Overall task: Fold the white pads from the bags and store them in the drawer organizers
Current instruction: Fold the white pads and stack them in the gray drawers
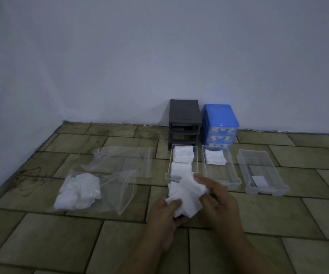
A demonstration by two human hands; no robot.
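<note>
Both hands are up front over the tiled floor, working one white pad between them: left hand has its thumb clamped over the pad's lower left corner with fingers curled underneath, right hand pinches the upper right edge, so the pad sits crumpled and partly folded in the air just in front of the left tray. That tray already has two stacks of folded pads in it, one behind the other. Middle tray holds one stack at its far end, and the right tray only has a small white slip near the front. Behind the trays, against the wall, stand a dark grey organizer with its slots open and a blue organizer beside it, drawers in. Off to the left lies a clear bag with a bunch of loose pads inside, and a flat clear bag lies just behind it
</note>
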